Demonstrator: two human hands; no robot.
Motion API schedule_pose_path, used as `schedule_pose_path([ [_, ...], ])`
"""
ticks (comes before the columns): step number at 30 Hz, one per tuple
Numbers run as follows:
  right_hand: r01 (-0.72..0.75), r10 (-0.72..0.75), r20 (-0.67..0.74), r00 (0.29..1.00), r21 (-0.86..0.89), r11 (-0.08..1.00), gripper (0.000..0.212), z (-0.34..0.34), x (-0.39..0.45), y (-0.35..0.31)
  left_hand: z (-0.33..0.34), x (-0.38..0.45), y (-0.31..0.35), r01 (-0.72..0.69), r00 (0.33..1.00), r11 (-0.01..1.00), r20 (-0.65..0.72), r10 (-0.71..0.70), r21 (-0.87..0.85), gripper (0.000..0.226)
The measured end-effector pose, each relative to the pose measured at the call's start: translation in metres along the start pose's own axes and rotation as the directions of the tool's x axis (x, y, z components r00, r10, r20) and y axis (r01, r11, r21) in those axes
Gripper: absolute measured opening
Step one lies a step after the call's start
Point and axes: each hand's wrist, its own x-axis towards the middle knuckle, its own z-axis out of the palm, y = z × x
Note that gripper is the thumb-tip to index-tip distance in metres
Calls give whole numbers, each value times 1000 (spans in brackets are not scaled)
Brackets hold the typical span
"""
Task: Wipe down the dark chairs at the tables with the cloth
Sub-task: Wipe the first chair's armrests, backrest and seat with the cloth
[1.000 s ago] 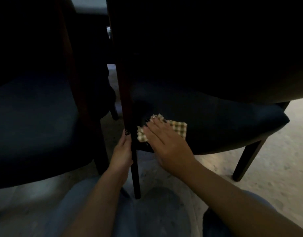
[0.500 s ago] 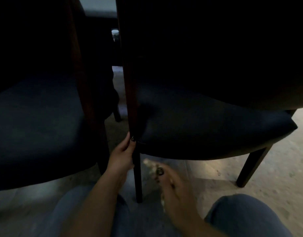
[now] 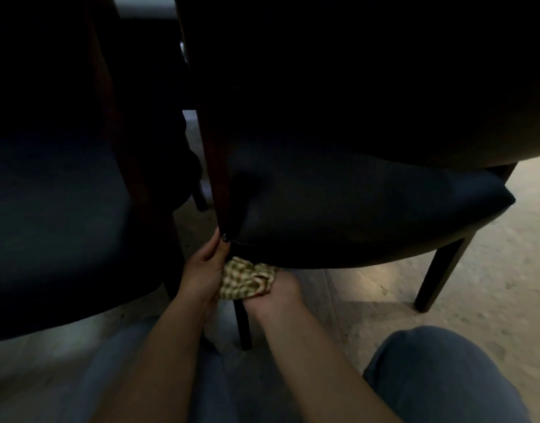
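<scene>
Two dark chairs stand before me. The right chair [image 3: 354, 215] has a dark padded seat and a reddish wooden post at its near left corner. My left hand [image 3: 204, 270] grips that post just below the seat edge. A green-and-cream checked cloth [image 3: 244, 279] is bunched around the chair's front leg [image 3: 242, 325] right under the seat. My right hand [image 3: 280, 293] holds the cloth against the leg; its fingers are hidden behind the fabric. The left chair [image 3: 55, 215] stands close beside.
A pale speckled floor [image 3: 491, 264] lies to the right, with the right chair's other dark leg [image 3: 439, 270] standing on it. My knees in blue jeans [image 3: 439, 377] fill the bottom. Only a narrow gap separates the two chairs.
My right hand left the seat top with the cloth, dropped below the seat edge, and now wraps the cloth around the front leg. My left hand stayed on the post.
</scene>
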Motion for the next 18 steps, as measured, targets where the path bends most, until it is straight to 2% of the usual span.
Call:
schedule_pose_path([
  [2,12,-11,43,999,-27,1000,58,-12,-14,-1,-1,-1,0,-6,1000,1000,10,6,10,25],
  [3,26,-28,97,995,25,999,57,-18,-23,1,-3,-1,-1,0,1000,1000,19,0,13,26],
  [4,52,-57,130,990,35,998,50,-21,-31,4,-4,-1,-1,5,1000,1000,20,-5,22,26],
  [5,142,-139,148,979,-6,990,42,-18,-43,7,-4,-2,-1,6,1000,999,16,-7,33,26],
  [6,299,-280,159,947,-113,947,37,-15,-50,8,-3,-3,0,12,1000,999,14,-12,42,27],
  [7,508,-474,185,861,-252,824,34,-10,-53,6,-3,-4,1,21,1000,999,18,-22,45,30],
  [8,720,-685,247,685,-373,585,32,-2,-54,4,-1,-5,2,31,999,999,24,-32,42,33],
  [9,860,-823,388,416,-461,218,31,7,-54,1,2,-8,3,35,999,999,26,-36,41,35],
  [10,848,-780,604,164,-490,-202,33,14,-48,-2,4,-11,6,34,999,999,20,-35,41,34],
  [11,697,-587,805,81,-467,-544,39,17,-37,-3,4,-13,7,33,999,999,6,-33,40,30],
  [12,456,-392,905,164,-422,-783,44,16,-23,-3,4,-15,7,38,999,999,4,-38,35,23],
  [13,222,-284,908,307,-359,-906,48,13,-8,-2,4,-17,7,61,998,998,13,-62,14,21],
  [14,51,-238,884,402,-281,-958,51,7,6,-1,5,-19,7,93,995,996,23,-93,-3,22],
  [15,-62,-212,874,437,-206,-977,51,1,13,-1,5,-21,8,110,994,994,18,-109,-14,22],
  [16,-140,-200,891,408,-155,-978,49,-3,18,0,6,-21,8,97,995,995,7,-97,0,20],
  [18,-192,-165,947,275,-114,-975,45,-7,23,-3,8,-24,12,44,999,995,-5,-43,86,21],
])
